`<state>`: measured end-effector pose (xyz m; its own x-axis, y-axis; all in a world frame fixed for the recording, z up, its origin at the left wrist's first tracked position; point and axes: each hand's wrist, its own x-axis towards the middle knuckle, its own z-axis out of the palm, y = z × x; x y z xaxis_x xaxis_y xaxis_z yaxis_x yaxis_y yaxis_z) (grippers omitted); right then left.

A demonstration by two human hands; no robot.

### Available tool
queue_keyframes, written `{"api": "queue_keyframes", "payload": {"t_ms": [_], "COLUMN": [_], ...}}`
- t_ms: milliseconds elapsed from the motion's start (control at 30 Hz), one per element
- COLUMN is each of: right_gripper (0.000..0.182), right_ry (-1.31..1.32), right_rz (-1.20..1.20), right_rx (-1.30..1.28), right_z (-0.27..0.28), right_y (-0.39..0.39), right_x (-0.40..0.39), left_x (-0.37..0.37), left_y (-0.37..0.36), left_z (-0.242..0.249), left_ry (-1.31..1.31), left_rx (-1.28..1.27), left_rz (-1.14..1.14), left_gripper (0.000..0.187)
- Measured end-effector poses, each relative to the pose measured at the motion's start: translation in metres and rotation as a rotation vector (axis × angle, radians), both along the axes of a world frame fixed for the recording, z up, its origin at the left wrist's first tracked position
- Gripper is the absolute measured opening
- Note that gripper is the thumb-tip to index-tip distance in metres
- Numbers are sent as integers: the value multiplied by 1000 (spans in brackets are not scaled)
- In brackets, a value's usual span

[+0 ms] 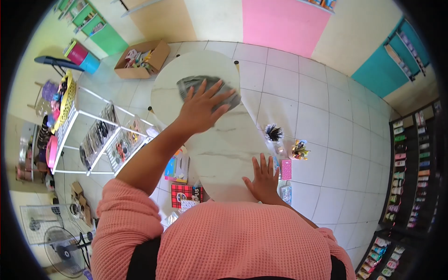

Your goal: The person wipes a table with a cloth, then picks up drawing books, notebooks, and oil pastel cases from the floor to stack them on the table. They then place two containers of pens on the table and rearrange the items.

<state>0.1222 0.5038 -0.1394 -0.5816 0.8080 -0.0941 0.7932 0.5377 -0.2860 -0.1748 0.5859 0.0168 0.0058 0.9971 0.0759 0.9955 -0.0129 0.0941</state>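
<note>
A pale marble-patterned table top (pixel 219 154) with rounded ends stretches away in front of me. Near its far end my left hand (pixel 201 106) presses down on a crumpled grey cloth (pixel 189 84), palm down with fingers spread. Part of the cloth is hidden under the palm, and it bunches out to both sides. At the near right edge my right hand (pixel 262 181) lies flat on the table top, fingers apart, holding nothing.
On the floor right of the table stand a cup of black pens (pixel 274 133) and a holder of colourful pens (pixel 299 150). Books (pixel 186 193) lie at the near left. A white rack (pixel 105 133), an open cardboard box (pixel 142 58) and a fan (pixel 65 252) stand left; stocked dark shelves (pixel 410 172) line the right.
</note>
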Motion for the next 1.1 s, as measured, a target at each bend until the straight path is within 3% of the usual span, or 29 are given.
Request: {"api": "queue_keyframes", "payload": {"t_ms": [67,200,267,333,400,433,533,567,633,667,733,767,800,867,1100], "right_gripper": [83,82,81,82,81,80,78,70,66,63,58,58,58,58,56], "right_ry": [-8,7,12,-3,-13,-19,-25,-1,66,137,170,162,151,112,58], "right_rz": [8,2,-3,-20,-20,-26,75,49,74,80,92,94,100,104,18], "right_rx": [-9,10,37,24,23,31,21,-105,-35,35,48,71,92,134,284], "right_z": [-1,0,0,3,2,0,-9,9,-7,-10,-10,-10,-10,-10,-42], "right_y": [-1,-1,-3,-3,-4,-4,2,4,6,4,5,4,2,0,-1], "right_x": [1,0,0,-1,-3,-3,8,5,7,8,8,8,10,6,7], "left_x": [-23,-99,-89,-65,-13,26,99,103,102,95,74,72,60,42,42], "left_y": [-28,-38,-35,-28,-50,-68,-137,-152,-175,-182,-181,-170,-164,-153,-140], "left_z": [0,-11,-14,-27,-33,-35,-100,-114,-136,-145,-161,-140,-149,-161,-191], "left_ry": [-38,-149,-132,-117,-431,-322,-451,-459,-380,-388,-346,-394,-327,-255,-90], "left_rx": [-17,47,90,210,226,358,101,101,-526,-532,-26,-414,-370,-5,173], "left_rz": [-21,283,311,249,-127,-331,-508,-494,-453,-449,-455,-220,-162,-112,-16], "left_gripper": [47,47,46,40,38,32,41,41,41,41,43,45,47,48,49]}}
